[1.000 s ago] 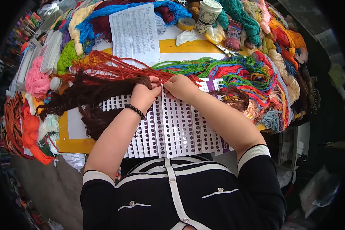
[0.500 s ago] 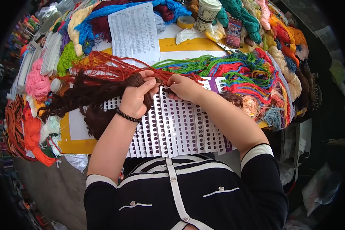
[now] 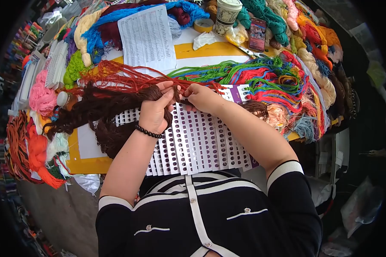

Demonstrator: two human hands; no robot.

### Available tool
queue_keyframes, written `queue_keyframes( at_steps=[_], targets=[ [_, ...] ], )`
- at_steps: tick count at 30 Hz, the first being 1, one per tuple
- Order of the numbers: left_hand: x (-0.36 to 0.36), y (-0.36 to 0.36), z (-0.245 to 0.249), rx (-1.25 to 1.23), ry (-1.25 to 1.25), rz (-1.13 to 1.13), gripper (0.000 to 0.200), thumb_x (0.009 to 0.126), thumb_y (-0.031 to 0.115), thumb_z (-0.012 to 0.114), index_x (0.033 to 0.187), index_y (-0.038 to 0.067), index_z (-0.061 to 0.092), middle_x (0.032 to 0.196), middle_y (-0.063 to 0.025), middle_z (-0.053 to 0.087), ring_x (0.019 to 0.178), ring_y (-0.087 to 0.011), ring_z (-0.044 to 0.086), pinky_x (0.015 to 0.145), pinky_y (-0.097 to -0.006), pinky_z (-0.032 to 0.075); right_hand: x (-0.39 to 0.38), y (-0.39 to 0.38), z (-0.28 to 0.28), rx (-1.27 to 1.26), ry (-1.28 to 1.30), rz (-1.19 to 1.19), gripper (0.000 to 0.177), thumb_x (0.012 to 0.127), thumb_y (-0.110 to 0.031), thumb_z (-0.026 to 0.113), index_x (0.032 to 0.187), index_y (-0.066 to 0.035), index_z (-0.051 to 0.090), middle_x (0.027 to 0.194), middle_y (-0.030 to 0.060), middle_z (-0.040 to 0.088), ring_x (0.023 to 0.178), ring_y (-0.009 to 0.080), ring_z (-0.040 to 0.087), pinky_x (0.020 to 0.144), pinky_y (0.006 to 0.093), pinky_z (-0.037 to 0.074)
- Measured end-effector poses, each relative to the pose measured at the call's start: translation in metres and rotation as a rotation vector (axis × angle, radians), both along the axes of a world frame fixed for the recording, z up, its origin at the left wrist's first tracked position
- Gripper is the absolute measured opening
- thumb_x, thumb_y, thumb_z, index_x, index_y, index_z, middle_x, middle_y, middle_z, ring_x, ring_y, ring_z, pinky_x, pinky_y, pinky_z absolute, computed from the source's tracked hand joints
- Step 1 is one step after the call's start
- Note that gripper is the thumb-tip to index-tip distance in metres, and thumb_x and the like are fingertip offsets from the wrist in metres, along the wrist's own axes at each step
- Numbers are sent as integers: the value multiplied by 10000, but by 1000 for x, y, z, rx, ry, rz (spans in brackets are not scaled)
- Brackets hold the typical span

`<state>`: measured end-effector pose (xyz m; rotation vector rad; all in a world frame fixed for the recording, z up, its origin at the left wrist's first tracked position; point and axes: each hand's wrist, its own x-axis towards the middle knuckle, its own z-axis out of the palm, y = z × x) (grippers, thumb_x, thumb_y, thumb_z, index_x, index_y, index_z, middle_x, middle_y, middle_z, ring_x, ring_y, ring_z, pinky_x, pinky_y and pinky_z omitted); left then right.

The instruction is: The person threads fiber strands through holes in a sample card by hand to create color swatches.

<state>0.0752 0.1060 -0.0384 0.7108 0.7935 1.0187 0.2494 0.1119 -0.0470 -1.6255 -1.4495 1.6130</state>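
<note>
Dark brown thread point(image 3: 111, 103) hangs in a thick bundle to the left, and my left hand point(image 3: 157, 110) is closed around its right end. Close beside it, my right hand point(image 3: 200, 98) pinches a dark brown strand by the top edge of the punched white cards point(image 3: 197, 141). The cards overlap in a row, with lines of holes running down them. Red threads point(image 3: 120, 75) lie just beyond my left hand. Past my right hand spreads a mass of green, red and blue threads point(image 3: 261, 77). My right fingertips are partly hidden.
A printed sheet point(image 3: 146, 38) lies at the back, near a tape roll point(image 3: 203, 25), a patterned cup point(image 3: 226, 16) and a phone point(image 3: 257, 34). Scissors point(image 3: 249, 52) rest below the phone. Coloured skeins, including pink yarn point(image 3: 43, 94), ring the yellow table point(image 3: 88, 165).
Both hands stay close together at the cards' top edge. My left hand has shifted slightly right, and a brown strand now shows raised between the hands.
</note>
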Motion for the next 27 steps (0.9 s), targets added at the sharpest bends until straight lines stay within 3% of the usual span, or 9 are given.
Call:
queue_keyframes(
  at_steps=[6,11,13,14,16,21,22,25,27],
  targets=[
    [3,-2,1,114,287,-112,429,896,26,478,1313,-6,384,1111,-100,600,784,-103,579,607,-169,443,9,2,17,-262,463,-293,104,875,-67,466,943,-27,534,766,50,594,633,117,580,538,233,468],
    [9,7,-26,296,389,-251,392,904,47,441,1294,11,433,1123,-114,594,806,-117,574,707,-250,479,17,12,4,-293,571,-261,99,875,-58,466,918,-25,549,775,55,588,612,120,574,502,221,448],
    [9,12,-15,852,894,-119,301,919,104,456,1201,35,536,1012,-75,620,751,-101,567,664,-235,470,14,13,3,-238,394,-81,134,863,-105,486,946,-32,562,839,78,597,701,153,583,588,264,459],
    [4,9,-9,406,857,-102,250,930,173,473,1108,54,602,885,-34,616,681,-94,560,613,-219,453,9,13,3,-240,395,-81,134,863,-105,486,946,-32,562,839,78,597,701,153,583,588,264,459],
    [-24,25,8,-50,572,110,286,931,255,510,1108,56,612,715,34,532,627,-57,531,540,-186,404,-1,14,3,-185,-49,-66,128,856,-139,501,958,-81,550,847,41,579,776,139,535,683,286,426],
    [-102,45,40,-57,372,248,276,888,224,587,1079,26,614,680,27,518,595,-56,510,478,-167,353,-5,15,4,-204,-108,-64,148,854,-149,482,973,-99,555,878,31,585,813,129,518,733,281,416],
    [-124,50,49,-88,198,254,255,882,186,594,1081,28,613,676,29,520,587,-38,498,450,-144,334,-5,16,-1,-170,-142,-72,147,857,-139,470,968,-91,553,869,35,595,786,128,527,721,274,424],
    [-180,59,82,18,90,359,307,913,114,518,1212,44,525,881,5,549,676,-11,543,464,-102,381,-6,15,-1,-262,33,-120,145,852,-132,466,955,-69,547,844,41,617,736,129,547,686,271,443],
    [-209,61,100,137,-123,408,263,915,113,514,1167,41,535,1004,-53,588,807,-83,610,535,-127,444,-8,13,-1,-221,-6,-95,138,851,-127,465,944,-61,545,832,47,623,710,129,554,667,266,449]
  ],
)
